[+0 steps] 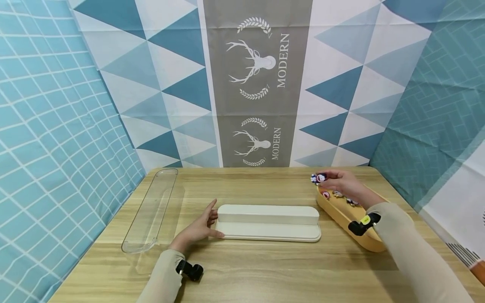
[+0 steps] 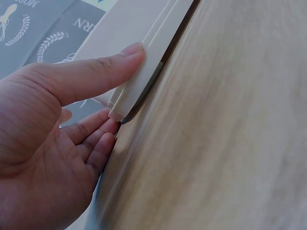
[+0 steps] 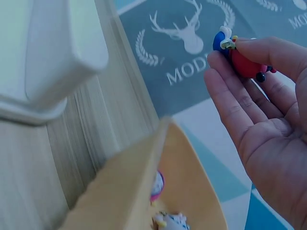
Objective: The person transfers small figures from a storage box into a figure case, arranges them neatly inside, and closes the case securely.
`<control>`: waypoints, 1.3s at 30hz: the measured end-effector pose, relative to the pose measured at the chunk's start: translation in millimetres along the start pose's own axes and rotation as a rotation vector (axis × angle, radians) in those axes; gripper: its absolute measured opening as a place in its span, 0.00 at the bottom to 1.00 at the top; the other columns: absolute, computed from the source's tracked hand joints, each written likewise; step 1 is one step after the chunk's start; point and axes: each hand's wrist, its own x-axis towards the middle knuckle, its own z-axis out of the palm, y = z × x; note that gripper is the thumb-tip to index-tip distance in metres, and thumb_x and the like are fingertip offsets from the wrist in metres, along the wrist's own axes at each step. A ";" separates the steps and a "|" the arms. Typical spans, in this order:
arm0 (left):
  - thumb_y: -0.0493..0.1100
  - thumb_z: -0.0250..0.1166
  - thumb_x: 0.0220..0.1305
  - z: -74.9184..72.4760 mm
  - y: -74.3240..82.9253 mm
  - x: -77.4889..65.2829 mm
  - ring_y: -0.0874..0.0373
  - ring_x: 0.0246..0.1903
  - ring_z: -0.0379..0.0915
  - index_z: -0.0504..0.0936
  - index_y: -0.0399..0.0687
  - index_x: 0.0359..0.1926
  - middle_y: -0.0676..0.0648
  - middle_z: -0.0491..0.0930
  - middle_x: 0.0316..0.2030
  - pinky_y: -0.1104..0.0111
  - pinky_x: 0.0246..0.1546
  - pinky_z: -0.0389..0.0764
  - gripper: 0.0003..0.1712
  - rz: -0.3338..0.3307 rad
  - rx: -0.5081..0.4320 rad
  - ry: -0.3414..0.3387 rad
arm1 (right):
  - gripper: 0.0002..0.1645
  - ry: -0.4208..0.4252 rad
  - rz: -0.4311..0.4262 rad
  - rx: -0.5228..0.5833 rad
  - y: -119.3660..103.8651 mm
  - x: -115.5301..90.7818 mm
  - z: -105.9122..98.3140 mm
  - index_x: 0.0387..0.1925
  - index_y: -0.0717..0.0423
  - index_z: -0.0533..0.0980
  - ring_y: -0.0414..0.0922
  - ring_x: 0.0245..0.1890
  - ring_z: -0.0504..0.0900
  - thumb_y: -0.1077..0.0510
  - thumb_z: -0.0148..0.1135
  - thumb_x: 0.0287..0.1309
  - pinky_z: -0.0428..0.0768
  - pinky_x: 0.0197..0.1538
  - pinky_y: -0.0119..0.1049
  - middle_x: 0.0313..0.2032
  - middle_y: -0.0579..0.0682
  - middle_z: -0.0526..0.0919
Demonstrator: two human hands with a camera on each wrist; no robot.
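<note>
My left hand (image 1: 203,226) holds the left end of a long white stepped base (image 1: 269,230). In the left wrist view the thumb (image 2: 112,69) lies on the base's edge while the fingertips touch its end. My right hand (image 1: 346,185) is raised over the far end of a yellow-orange bin (image 1: 337,216). Between thumb and fingers it pinches a small toy figure (image 3: 244,60), red and blue with white bits; part of it is hidden by the fingers. Several more small figures (image 1: 352,202) lie inside the bin.
At the left of the wooden table (image 1: 257,273) stands a long clear plastic cover (image 1: 153,210) with a rounded rim. Patterned cloth walls (image 1: 261,84) rise behind the table and along both sides.
</note>
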 end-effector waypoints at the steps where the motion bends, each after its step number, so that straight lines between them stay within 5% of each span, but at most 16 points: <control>1: 0.32 0.78 0.50 -0.2 -0.4 0.1 0.33 0.68 0.54 0.33 0.38 0.78 0.27 0.57 0.68 0.45 0.71 0.56 0.70 -0.003 -0.005 0.001 | 0.21 0.004 0.004 -0.013 -1.4 0.9 3.0 0.60 0.61 0.75 0.42 0.44 0.85 0.67 0.60 0.66 0.84 0.51 0.38 0.44 0.46 0.83; 10: 0.33 0.78 0.49 -1.0 -0.2 -0.3 0.34 0.68 0.54 0.33 0.40 0.78 0.28 0.56 0.68 0.45 0.71 0.56 0.71 -0.019 -0.011 0.012 | 0.24 -0.015 0.013 -0.100 -12.3 3.8 27.5 0.57 0.66 0.72 0.42 0.41 0.83 0.65 0.67 0.60 0.79 0.31 0.33 0.43 0.46 0.85; 19: 0.31 0.77 0.49 -0.7 2.6 -0.7 0.34 0.68 0.55 0.33 0.39 0.78 0.28 0.58 0.68 0.45 0.71 0.57 0.70 -0.010 -0.015 0.014 | 0.15 -0.049 -0.027 -0.077 -15.6 4.4 42.7 0.48 0.56 0.74 0.39 0.37 0.83 0.68 0.65 0.61 0.68 0.21 0.28 0.40 0.45 0.86; 23: 0.30 0.77 0.49 -0.8 3.0 -0.7 0.34 0.68 0.56 0.33 0.38 0.78 0.28 0.58 0.68 0.45 0.71 0.57 0.70 -0.007 -0.019 0.016 | 0.16 -0.065 -0.032 -0.035 -15.5 6.6 47.9 0.49 0.59 0.74 0.40 0.39 0.84 0.70 0.64 0.60 0.80 0.32 0.25 0.41 0.46 0.86; 27: 0.30 0.77 0.49 -0.7 3.3 -0.7 0.34 0.68 0.56 0.33 0.38 0.78 0.28 0.59 0.67 0.45 0.71 0.57 0.70 -0.003 -0.014 0.016 | 0.18 -0.094 -0.043 0.022 -16.0 9.3 55.7 0.51 0.67 0.74 0.42 0.42 0.85 0.72 0.64 0.60 0.84 0.49 0.34 0.41 0.48 0.86; 39: 0.31 0.78 0.50 0.1 2.0 -1.4 0.34 0.68 0.55 0.33 0.38 0.78 0.28 0.58 0.68 0.45 0.71 0.57 0.70 0.004 0.002 0.012 | 0.26 -0.146 -0.061 0.017 -15.0 17.1 89.5 0.56 0.79 0.70 0.41 0.39 0.85 0.71 0.66 0.58 0.85 0.47 0.34 0.38 0.48 0.85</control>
